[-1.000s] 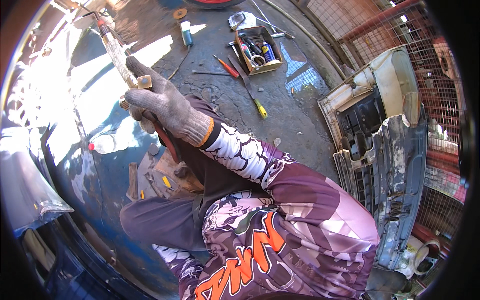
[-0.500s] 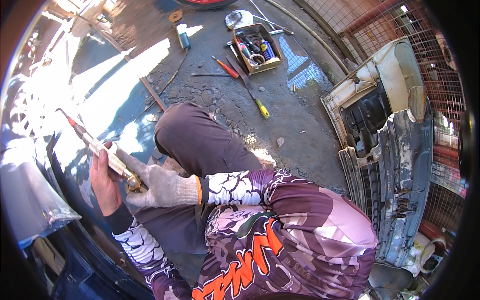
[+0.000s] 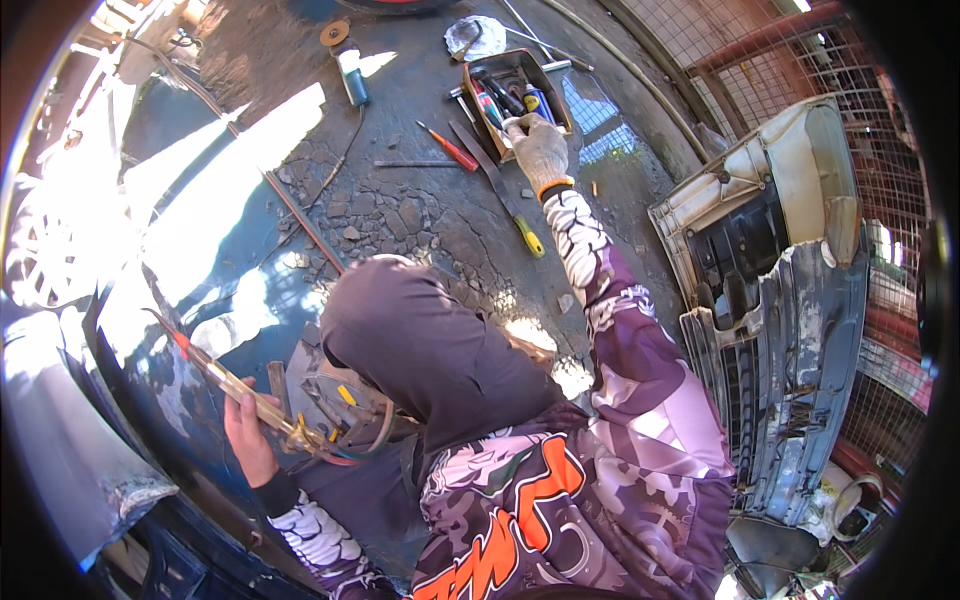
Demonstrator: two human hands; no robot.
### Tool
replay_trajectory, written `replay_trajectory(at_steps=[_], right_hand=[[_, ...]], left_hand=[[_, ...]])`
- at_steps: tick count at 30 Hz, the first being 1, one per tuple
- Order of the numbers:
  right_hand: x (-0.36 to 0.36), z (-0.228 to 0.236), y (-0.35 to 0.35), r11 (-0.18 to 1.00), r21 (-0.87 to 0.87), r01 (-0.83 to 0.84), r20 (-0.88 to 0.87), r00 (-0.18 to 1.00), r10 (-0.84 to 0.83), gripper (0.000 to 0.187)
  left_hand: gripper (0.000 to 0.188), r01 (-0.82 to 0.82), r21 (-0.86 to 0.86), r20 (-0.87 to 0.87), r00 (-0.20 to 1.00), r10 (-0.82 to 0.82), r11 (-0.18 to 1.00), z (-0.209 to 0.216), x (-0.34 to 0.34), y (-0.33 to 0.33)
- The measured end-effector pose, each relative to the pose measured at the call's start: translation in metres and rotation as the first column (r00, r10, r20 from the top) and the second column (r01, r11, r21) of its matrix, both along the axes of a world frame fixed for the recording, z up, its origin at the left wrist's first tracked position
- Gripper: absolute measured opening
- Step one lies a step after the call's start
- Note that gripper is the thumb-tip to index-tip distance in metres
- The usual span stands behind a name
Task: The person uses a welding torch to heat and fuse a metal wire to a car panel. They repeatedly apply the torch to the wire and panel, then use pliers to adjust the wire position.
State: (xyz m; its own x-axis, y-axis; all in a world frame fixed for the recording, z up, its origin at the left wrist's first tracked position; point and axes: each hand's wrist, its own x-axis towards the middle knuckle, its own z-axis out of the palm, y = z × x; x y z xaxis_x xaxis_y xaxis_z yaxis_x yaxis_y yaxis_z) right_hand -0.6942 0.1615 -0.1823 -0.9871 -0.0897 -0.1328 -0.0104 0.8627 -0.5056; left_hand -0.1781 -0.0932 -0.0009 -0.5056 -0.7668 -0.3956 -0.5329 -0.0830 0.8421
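A gas welding torch (image 3: pixel 232 386) with a red-collared, bent thin tip and a brass valve end lies in my bare left hand (image 3: pixel 252 437), which is closed round its handle. Hoses (image 3: pixel 383 432) run from its valve end beside my knee. My right hand (image 3: pixel 542 152), in a grey knitted glove, reaches to the near side of an open box (image 3: pixel 504 150) of tools. Its fingers are curled at the box's contents; what they grip is hidden. A blue can (image 3: pixel 537 103) stands in the box just beyond the glove.
A yellow-handled scraper (image 3: pixel 529 236), a red-handled screwdriver (image 3: pixel 456 152) and a thin bar (image 3: pixel 418 164) lie on the cracked floor. Farther off is an angle grinder (image 3: pixel 352 78). Car body panels (image 3: pixel 800 370) lean at the right, by a mesh wall (image 3: pixel 850 75). A grey panel (image 3: pixel 75 420) stands at left.
My right hand has left the torch and stretched forward and right to the tool box. My left hand keeps the torch, now slightly lower. The hoses have come into view.
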Motion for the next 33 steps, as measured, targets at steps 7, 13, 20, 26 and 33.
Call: replay_trajectory(at_steps=[7,13,20,26,33], right_hand=[[-0.094,-0.079,-0.060,0.882,0.432,-0.186,-0.061,0.970,0.234,0.030],[-0.135,-0.114,-0.087,0.828,0.478,-0.292,0.205,0.954,0.218,0.033],[-0.151,-0.132,-0.078,0.863,0.414,-0.289,0.196,0.954,0.226,0.038],[-0.145,-0.116,-0.058,0.967,0.238,0.087,-0.115,0.991,-0.060,0.047],[-0.062,0.001,0.014,0.137,-0.961,0.241,0.214,0.959,-0.187,0.024]], left_hand=[[0.046,-0.037,0.115,0.009,0.999,0.036,0.993,-0.025,-0.004,-0.005],[0.047,-0.029,0.169,-0.007,1.000,0.031,0.985,-0.028,-0.009,-0.005],[0.045,0.027,0.149,0.007,1.000,-0.029,0.989,-0.034,-0.010,-0.007],[0.045,0.031,0.140,0.028,0.999,-0.035,0.990,-0.030,-0.012,-0.006],[0.044,0.028,0.110,-0.015,1.000,-0.026,0.994,-0.014,-0.013,0.003]])
